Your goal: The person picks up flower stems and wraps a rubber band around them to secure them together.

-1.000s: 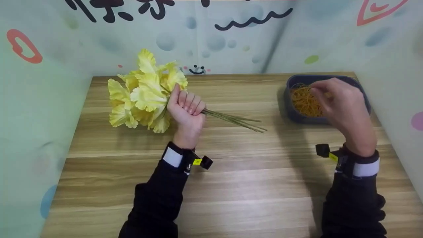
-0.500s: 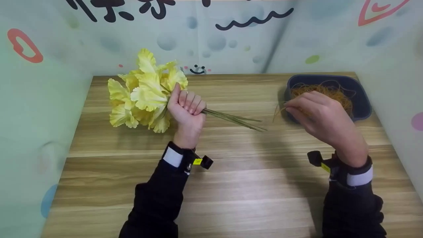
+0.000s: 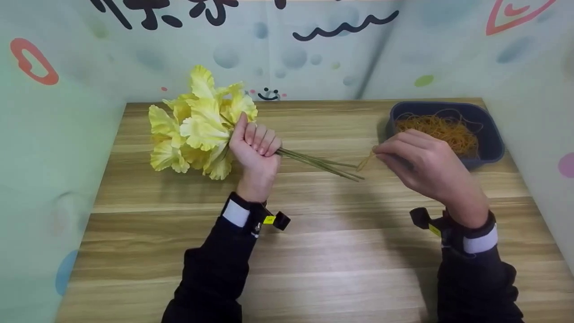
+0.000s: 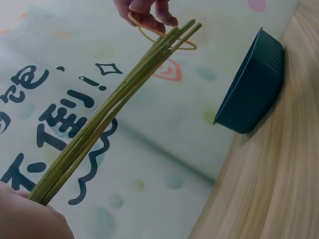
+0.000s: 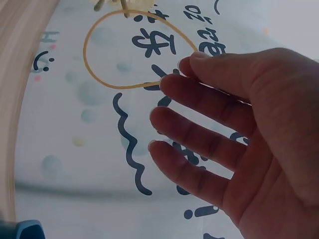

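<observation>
My left hand point(image 3: 254, 148) grips a bunch of yellow artificial flowers point(image 3: 197, 123) just below the blooms. Their thin green stems point(image 3: 320, 163) point(image 4: 107, 114) stick out to the right above the table. My right hand point(image 3: 417, 163) pinches one tan rubber band point(image 3: 365, 160) point(image 5: 124, 50) point(image 4: 162, 35) between thumb and forefinger, right at the stem tips. In the left wrist view the band loops around the ends of the stems. The other fingers point(image 5: 199, 139) of the right hand are spread loosely.
A dark blue tub point(image 3: 489, 134) point(image 4: 251, 89) full of tan rubber bands point(image 3: 441, 130) stands at the table's back right corner. Patterned walls close in the wooden table point(image 3: 314, 251) on three sides.
My right hand has left the tub with one rubber band and moved left to the stem tips. The left hand with the flowers has barely shifted.
</observation>
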### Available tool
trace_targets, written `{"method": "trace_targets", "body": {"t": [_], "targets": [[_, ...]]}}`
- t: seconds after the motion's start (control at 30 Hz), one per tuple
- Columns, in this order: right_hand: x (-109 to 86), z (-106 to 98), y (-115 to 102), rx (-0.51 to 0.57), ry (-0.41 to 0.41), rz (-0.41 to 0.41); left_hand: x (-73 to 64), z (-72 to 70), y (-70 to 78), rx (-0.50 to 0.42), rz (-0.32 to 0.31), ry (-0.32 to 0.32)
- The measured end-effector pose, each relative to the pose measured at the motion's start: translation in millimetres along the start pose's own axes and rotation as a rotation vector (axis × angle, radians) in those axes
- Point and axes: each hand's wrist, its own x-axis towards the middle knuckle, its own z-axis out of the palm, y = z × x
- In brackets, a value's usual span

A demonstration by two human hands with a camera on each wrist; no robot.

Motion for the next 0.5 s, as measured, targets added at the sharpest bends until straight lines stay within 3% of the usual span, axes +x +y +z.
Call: {"method": "trace_targets", "body": {"t": [0.5], "targets": [[8.1, 28.1, -13.1, -0.022, 0.063, -0.022, -4.2, -2.8, -12.7, 0.032, -0.056, -0.020]]}}
